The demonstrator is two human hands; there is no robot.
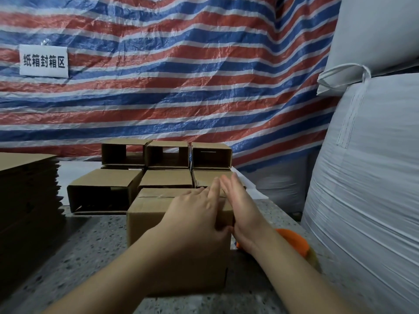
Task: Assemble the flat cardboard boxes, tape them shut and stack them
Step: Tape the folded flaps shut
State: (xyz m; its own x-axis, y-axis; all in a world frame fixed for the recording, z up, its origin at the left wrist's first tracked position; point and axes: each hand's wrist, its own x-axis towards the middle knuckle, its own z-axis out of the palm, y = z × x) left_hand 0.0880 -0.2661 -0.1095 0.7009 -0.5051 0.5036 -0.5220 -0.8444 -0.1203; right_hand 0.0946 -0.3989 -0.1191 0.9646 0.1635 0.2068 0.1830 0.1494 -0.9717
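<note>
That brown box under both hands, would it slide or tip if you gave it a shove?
The near box probably slides rather than tips: it sits flat on the smooth speckled table. It is likely light, being thin cardboard like the open boxes behind. Its walls may dent under pressure.

Open bench (95, 241) lies along the near edge, left of the near box (158, 223). Flat cardboard (27, 191) walls the left edge, six boxes (167, 168) block the back, white sacks (367, 177) crowd the right edge beside an orange tape dispenser (292, 240).
</note>
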